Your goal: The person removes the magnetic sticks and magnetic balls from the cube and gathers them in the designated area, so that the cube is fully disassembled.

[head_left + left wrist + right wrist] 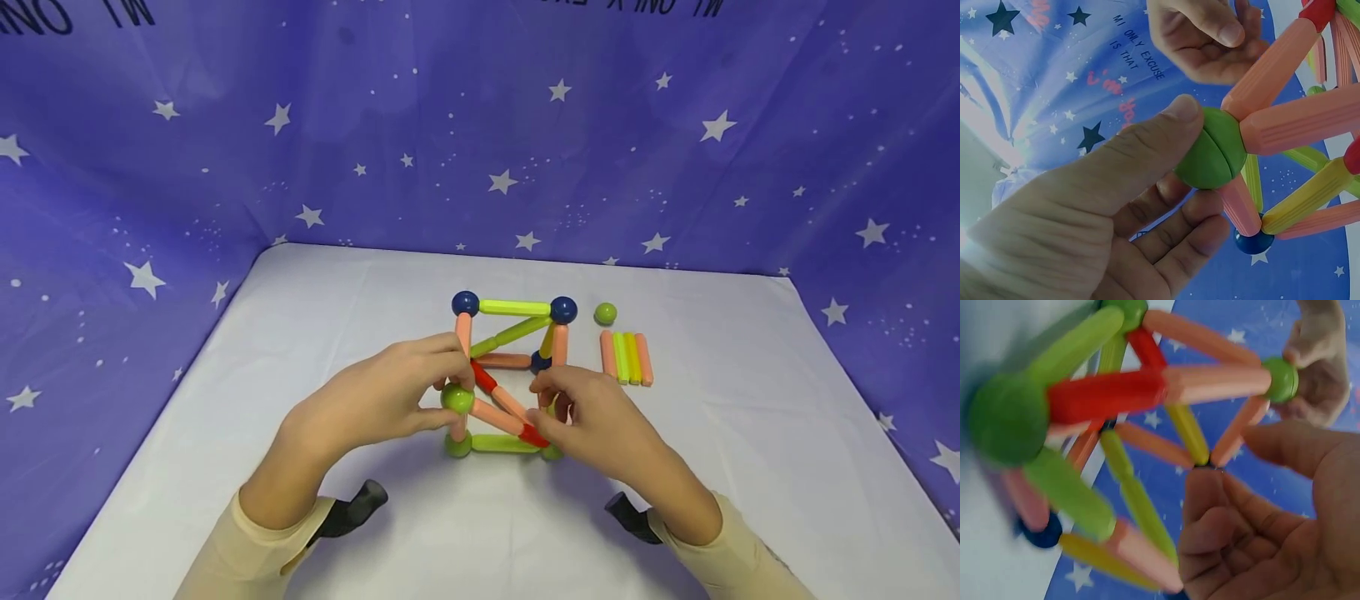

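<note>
A cube-like frame of magnetic rods and balls stands on the table, with diagonal rods across its sides. My left hand (382, 392) pinches a green ball (457, 398) at an upper near corner, thumb on one side and fingers on the other. Several pink rods join this ball, including a pink rod (1304, 119) in the left wrist view. My right hand (600, 417) is beside the frame's right side, fingers loosely bent and thumb apart; nothing shows between them in the right wrist view. Two blue balls (563, 310) sit at the far top corners, joined by a yellow-green rod (514, 307).
A loose green ball (605, 313) lies right of the frame. Nearer me, several loose rods (633, 358) in pink, yellow-green and yellow lie side by side. The white tabletop (337, 292) meets a purple star-patterned cloth (450, 125) at the back. Black straps (348, 510) hang at both wrists.
</note>
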Demonstrator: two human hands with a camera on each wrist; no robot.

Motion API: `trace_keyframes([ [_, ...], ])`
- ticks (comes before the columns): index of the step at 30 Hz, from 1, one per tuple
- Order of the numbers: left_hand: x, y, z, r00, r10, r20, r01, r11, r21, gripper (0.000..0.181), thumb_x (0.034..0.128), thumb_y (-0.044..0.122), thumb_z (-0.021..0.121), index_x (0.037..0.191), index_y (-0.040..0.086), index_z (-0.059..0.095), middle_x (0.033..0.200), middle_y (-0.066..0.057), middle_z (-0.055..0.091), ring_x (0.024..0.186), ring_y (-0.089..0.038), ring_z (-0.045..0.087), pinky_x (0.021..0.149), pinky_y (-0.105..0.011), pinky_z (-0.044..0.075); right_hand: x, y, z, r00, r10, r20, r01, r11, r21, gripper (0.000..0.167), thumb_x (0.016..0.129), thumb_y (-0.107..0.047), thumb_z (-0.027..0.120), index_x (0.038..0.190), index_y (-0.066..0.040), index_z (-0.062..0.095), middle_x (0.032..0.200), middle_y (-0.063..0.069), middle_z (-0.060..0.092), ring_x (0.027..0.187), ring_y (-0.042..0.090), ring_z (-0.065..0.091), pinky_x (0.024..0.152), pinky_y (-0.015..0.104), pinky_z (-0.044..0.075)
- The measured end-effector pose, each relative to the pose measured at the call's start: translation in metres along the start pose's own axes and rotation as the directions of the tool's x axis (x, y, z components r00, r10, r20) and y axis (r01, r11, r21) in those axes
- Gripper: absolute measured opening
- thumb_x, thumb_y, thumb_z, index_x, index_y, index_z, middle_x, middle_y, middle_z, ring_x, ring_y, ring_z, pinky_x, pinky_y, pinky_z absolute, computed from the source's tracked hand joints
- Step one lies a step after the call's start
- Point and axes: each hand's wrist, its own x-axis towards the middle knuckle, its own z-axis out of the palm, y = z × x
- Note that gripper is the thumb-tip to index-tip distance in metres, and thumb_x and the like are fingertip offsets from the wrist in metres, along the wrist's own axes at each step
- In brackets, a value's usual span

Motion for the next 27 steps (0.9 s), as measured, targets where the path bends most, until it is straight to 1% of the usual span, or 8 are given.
trace_keyframes([
  [2, 0.001, 0.000, 0.000, 1.000, 0.002, 0.001, -0.002, 1.000, -0.003, 0.024, 0.0790, 0.015, 0.083, 0.091, 0.020, 0.063, 0.097, 0.012, 0.053, 0.083, -0.005, 0.053, 0.072, -0.022, 0.048, 0.003, -0.005, 0.006, 0.996, -0.087, 0.022, 0.086, 0.996, 0.027, 0.023, 0.084, -0.020, 0.077, 0.104, -0.019, 0.066, 0.087, -0.010, 0.060, 0.068, 0.006, 0.054, 0.057, 0.022, 0.048],
  [5, 0.002, 0.000, -0.001, 1.000, 0.001, 0.002, -0.001, 1.000, -0.008, 0.024, 0.0787, 0.013, 0.083, 0.090, 0.020, 0.063, 0.097, 0.012, 0.054, 0.083, -0.006, 0.053, 0.072, -0.022, 0.048, 0.008, -0.010, 0.016, 0.980, -0.193, 0.049, 0.191, 0.981, 0.038, 0.027, 0.086, -0.022, 0.076, 0.111, -0.020, 0.066, 0.092, -0.009, 0.058, 0.068, 0.007, 0.052, 0.056, 0.021, 0.046],
  [8, 0.002, 0.000, -0.001, 1.000, -0.006, 0.006, 0.006, 1.000, -0.011, 0.024, 0.0787, 0.012, 0.083, 0.090, 0.020, 0.063, 0.097, 0.012, 0.054, 0.083, -0.007, 0.053, 0.072, -0.022, 0.047, 0.012, -0.013, 0.025, 0.967, -0.245, 0.067, 0.243, 0.969, 0.046, 0.023, 0.088, -0.021, 0.074, 0.109, -0.019, 0.067, 0.089, -0.008, 0.055, 0.070, 0.008, 0.050, 0.057, 0.021, 0.044],
  [12, 0.001, 0.001, -0.001, 1.000, -0.017, 0.006, 0.017, 1.000, -0.002, 0.024, 0.0785, 0.012, 0.083, 0.089, 0.019, 0.063, 0.096, 0.011, 0.054, 0.083, -0.008, 0.053, 0.071, -0.022, 0.047, 0.015, -0.014, 0.030, 0.968, -0.242, 0.073, 0.239, 0.970, 0.049, 0.017, 0.087, -0.019, 0.075, 0.103, -0.020, 0.067, 0.083, -0.011, 0.054, 0.068, 0.007, 0.049, 0.055, 0.021, 0.044],
  [16, 0.002, 0.002, 0.000, 1.000, -0.019, 0.009, 0.018, 1.000, 0.013, 0.024, 0.0779, 0.014, 0.084, 0.090, 0.018, 0.063, 0.096, 0.010, 0.054, 0.083, -0.009, 0.054, 0.071, -0.021, 0.047, 0.015, -0.013, 0.029, 0.967, -0.240, 0.082, 0.236, 0.970, 0.062, 0.019, 0.085, -0.017, 0.077, 0.099, -0.021, 0.065, 0.082, -0.013, 0.057, 0.064, 0.004, 0.049, 0.053, 0.021, 0.046],
  [20, 0.002, 0.002, 0.001, 1.000, -0.016, 0.009, 0.016, 1.000, 0.025, 0.025, 0.0777, 0.013, 0.084, 0.091, 0.017, 0.064, 0.095, 0.009, 0.053, 0.083, -0.010, 0.054, 0.071, -0.021, 0.047, 0.017, -0.013, 0.029, 0.963, -0.251, 0.098, 0.243, 0.966, 0.089, 0.018, 0.083, -0.015, 0.077, 0.096, -0.020, 0.065, 0.079, -0.013, 0.057, 0.063, 0.003, 0.051, 0.057, 0.022, 0.047],
  [26, 0.002, 0.005, 0.001, 0.999, -0.040, 0.012, 0.040, 0.998, 0.042, 0.025, 0.0775, 0.014, 0.084, 0.092, 0.018, 0.064, 0.094, 0.010, 0.053, 0.083, -0.007, 0.053, 0.071, -0.021, 0.047, 0.015, -0.018, 0.027, 0.958, -0.226, 0.178, 0.198, 0.967, 0.163, 0.017, 0.081, -0.014, 0.076, 0.087, -0.023, 0.063, 0.069, -0.014, 0.055, 0.055, 0.002, 0.049, 0.051, 0.021, 0.044],
  [27, 0.002, 0.005, 0.001, 0.999, -0.044, 0.010, 0.044, 0.998, 0.042, 0.025, 0.0778, 0.013, 0.083, 0.092, 0.018, 0.064, 0.094, 0.011, 0.053, 0.083, -0.008, 0.053, 0.071, -0.021, 0.047, 0.014, -0.019, 0.027, 0.954, -0.223, 0.199, 0.190, 0.967, 0.170, 0.017, 0.081, -0.013, 0.076, 0.087, -0.022, 0.063, 0.069, -0.013, 0.055, 0.054, 0.002, 0.049, 0.047, 0.020, 0.042],
])
